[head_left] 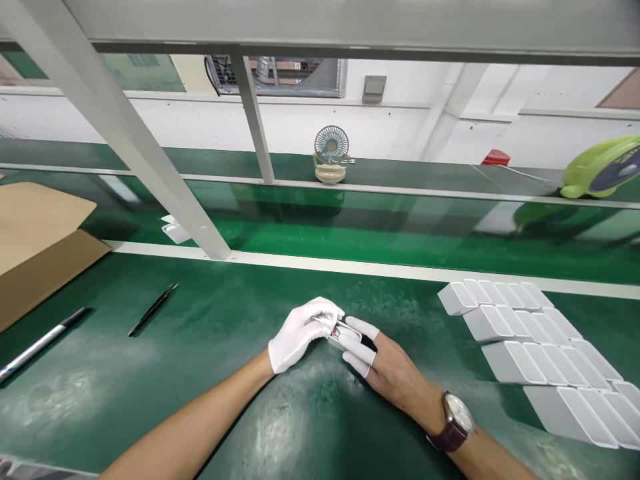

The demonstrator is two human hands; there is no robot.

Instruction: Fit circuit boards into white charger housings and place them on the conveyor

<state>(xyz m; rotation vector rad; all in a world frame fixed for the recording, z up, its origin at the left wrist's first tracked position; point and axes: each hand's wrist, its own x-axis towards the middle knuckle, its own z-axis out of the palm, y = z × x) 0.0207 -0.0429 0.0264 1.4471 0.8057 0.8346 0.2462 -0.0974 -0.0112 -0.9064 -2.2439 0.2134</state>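
Observation:
My left hand (303, 333), in a white glove, is closed around one end of a small white open housing (341, 333) held just above the green bench. Inside the housing something small and reddish shows, too tiny to name. White finger cots cover several fingers of my right hand (373, 353), which grips the housing's other end. Both hands meet over the middle of the bench, and the fingers hide much of the piece. A watch (456, 420) is strapped on my right wrist.
Rows of white plastic cases (530, 333) stand at right. Black tweezers (153, 310) and a pen-like tool (45, 343) lie at left beside a cardboard box (45, 253). A slanted metal post (130, 140) rises ahead. Beyond the belt stand a small fan (331, 153) and a green fan (600, 167).

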